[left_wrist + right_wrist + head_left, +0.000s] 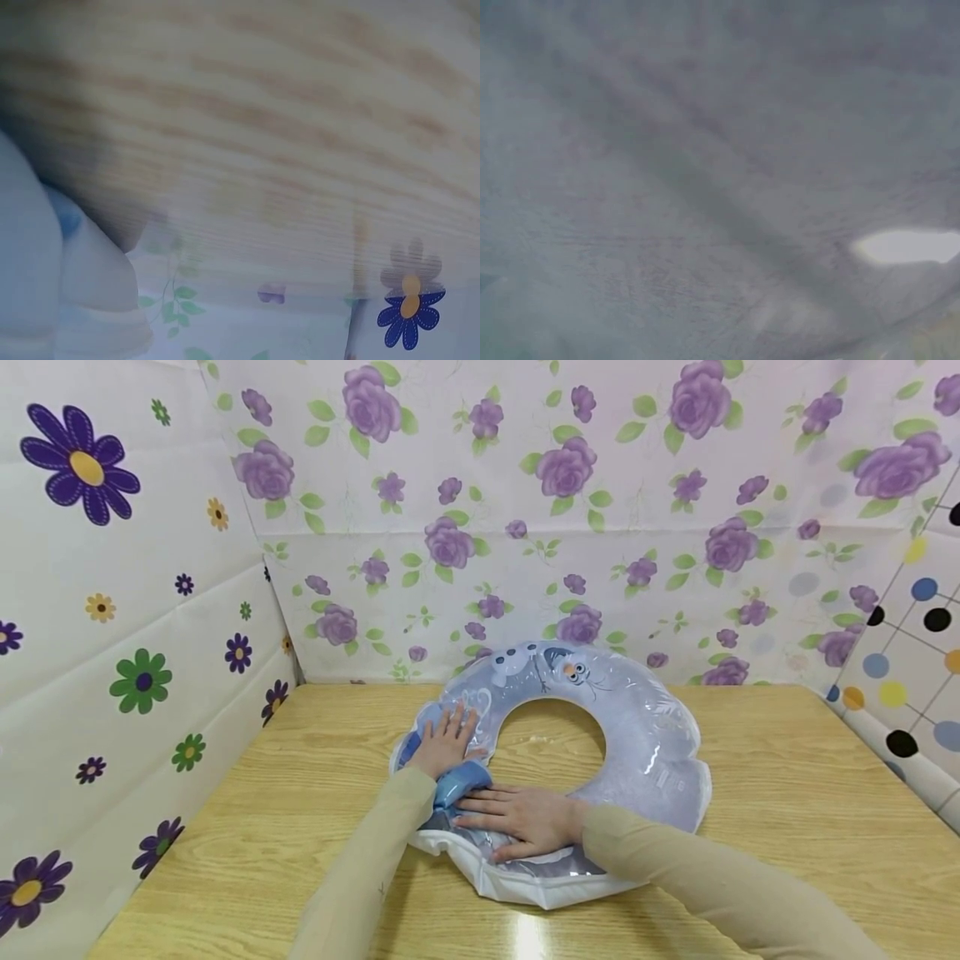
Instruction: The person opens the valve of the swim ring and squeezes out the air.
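Observation:
A pale blue-grey inflatable swim ring (637, 710) with a snowman print lies on the wooden table, puffy along its far and right parts and creased at the near left. My left hand (444, 745) rests on its left side with fingers spread. Flat across the near left part, my right hand (525, 820) presses down with fingers straight, pointing left. Between the hands a blue fold (461, 783) of the ring bulges up. The left wrist view has blurred table grain and part of the ring (97, 285); the right wrist view is filled by blurred ring surface (705, 187).
The wooden table (315, 777) meets a back wall covering (420, 568) with purple roses. A white covering with daisies (172, 610) stands at the left, and one with coloured dots (915, 668) at the right. Light reflects off the table's near edge.

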Demonstrator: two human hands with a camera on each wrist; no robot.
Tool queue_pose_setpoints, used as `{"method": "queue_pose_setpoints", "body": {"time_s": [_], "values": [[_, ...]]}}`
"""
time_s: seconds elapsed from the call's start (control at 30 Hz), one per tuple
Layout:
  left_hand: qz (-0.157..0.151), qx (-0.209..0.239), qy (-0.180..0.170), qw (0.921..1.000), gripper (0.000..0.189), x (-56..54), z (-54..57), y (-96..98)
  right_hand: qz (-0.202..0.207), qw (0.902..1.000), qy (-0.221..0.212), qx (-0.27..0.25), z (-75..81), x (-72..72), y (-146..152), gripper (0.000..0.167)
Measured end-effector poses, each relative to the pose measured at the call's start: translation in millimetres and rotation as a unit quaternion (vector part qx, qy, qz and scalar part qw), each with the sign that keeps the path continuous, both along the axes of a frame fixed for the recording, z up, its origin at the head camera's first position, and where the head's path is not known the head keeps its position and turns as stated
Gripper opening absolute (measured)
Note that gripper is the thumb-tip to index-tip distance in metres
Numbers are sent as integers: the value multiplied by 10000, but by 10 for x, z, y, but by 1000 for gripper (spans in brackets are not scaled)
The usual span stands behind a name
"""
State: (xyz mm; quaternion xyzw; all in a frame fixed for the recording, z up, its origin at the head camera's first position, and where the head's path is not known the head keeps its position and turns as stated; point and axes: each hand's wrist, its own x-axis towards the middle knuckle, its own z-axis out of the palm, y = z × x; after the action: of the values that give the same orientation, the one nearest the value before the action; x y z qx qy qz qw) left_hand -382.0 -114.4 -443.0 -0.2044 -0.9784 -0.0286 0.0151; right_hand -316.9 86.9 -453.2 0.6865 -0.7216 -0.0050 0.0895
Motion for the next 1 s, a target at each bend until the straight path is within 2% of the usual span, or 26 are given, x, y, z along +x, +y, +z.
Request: {"method": "queue_pose_setpoints", "body": {"time_s": [0.43, 0.67, 1.0], "values": [[5, -261, -174, 9995, 70, 2, 53, 8, 33, 9999, -133, -47, 9, 2, 2, 64], [-2, -395, -293, 9988, 68, -19, 68, 8, 14, 10000, -67, -41, 17, 1, -4, 64], [-117, -602, -209, 9979, 63, -43, 63, 12, 43, 9999, -126, -32, 16, -6, -7, 64]]}}
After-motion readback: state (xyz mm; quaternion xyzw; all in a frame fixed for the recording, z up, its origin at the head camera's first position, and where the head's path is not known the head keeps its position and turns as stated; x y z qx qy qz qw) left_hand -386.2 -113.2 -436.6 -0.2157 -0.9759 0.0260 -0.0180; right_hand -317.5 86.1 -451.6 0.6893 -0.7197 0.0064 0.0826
